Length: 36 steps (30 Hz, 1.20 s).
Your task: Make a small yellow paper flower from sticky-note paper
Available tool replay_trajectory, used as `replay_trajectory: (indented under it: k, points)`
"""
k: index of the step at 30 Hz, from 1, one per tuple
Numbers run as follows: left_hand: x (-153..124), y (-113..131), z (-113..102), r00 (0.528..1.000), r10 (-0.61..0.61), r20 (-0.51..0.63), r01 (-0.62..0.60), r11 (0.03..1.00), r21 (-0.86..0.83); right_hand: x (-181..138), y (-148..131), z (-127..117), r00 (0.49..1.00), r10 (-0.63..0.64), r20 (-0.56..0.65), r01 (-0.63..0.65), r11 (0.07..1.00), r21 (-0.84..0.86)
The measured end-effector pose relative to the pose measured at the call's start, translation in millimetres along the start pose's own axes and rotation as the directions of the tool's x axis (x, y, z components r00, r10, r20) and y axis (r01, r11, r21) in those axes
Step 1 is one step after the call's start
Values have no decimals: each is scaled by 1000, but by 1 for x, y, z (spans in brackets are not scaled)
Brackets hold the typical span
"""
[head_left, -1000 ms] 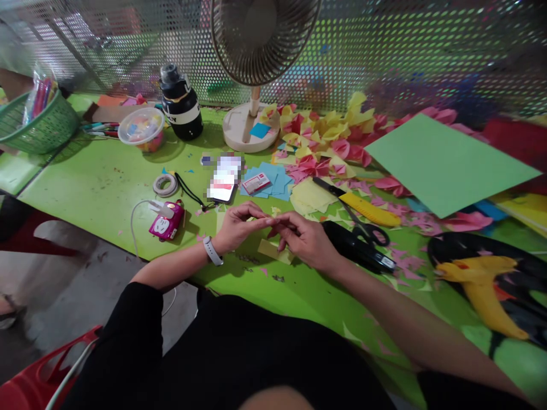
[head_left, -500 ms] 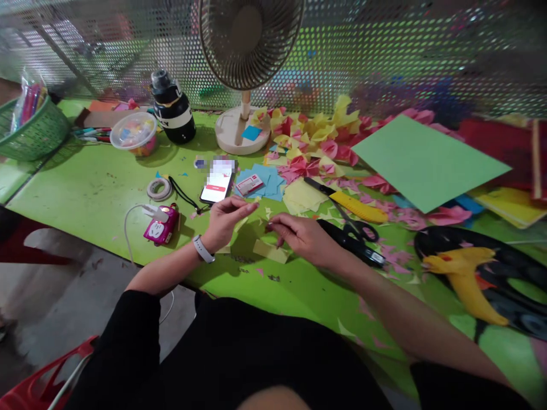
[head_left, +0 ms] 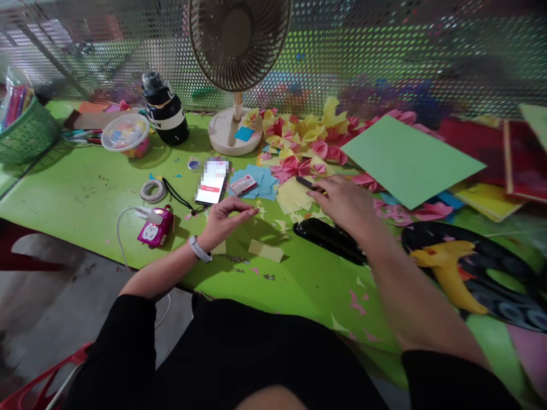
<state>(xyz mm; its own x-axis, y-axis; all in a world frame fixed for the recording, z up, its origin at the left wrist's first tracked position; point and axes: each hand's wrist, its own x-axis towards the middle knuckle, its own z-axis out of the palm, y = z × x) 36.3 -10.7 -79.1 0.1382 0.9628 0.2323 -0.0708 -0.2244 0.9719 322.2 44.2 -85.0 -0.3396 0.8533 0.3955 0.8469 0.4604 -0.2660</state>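
Carefully: your right hand (head_left: 345, 204) covers the cutter (head_left: 305, 183), just beyond the stapler (head_left: 327, 240); whether you grip it firmly, I cannot tell. Left of the stapler, your left hand (head_left: 225, 221) keeps a narrow pinch, its contents unclear. Dragging the cutter low could scatter the yellow sheets (head_left: 293, 197) beyond the stapler, since its end sits right by them.
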Motion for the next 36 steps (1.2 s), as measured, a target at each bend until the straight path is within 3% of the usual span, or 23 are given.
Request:
replay_trajectory:
  k: [2,5,8,22,28,32,34,36]
  points:
    - [0,0,0,998,62,16,-63,995,76,-4,-23,-13,998,-62,-4,62,996,60]
    - [-2,1,1,990,134,43,-140,976,168,-10,-64,-31,974,-208,83,189,963,193]
    - [-3,2,3,977,198,81,-212,950,230,-15,-92,-37,955,-286,83,264,941,210]
    - [-6,0,2,901,363,237,-429,823,372,-19,-99,-28,934,-333,131,309,934,178]
    - [-3,8,-2,920,322,223,-383,856,347,-19,-95,-27,942,-309,127,278,936,214]
    - [5,14,-9,960,262,102,-281,911,302,-19,-94,-25,938,-311,156,273,936,223]
    - [9,17,-12,982,182,52,-190,945,266,-19,-95,-23,934,-318,163,279,934,225]
    - [12,20,-14,993,13,115,-36,979,199,-19,-95,-22,936,-313,159,274,934,228]
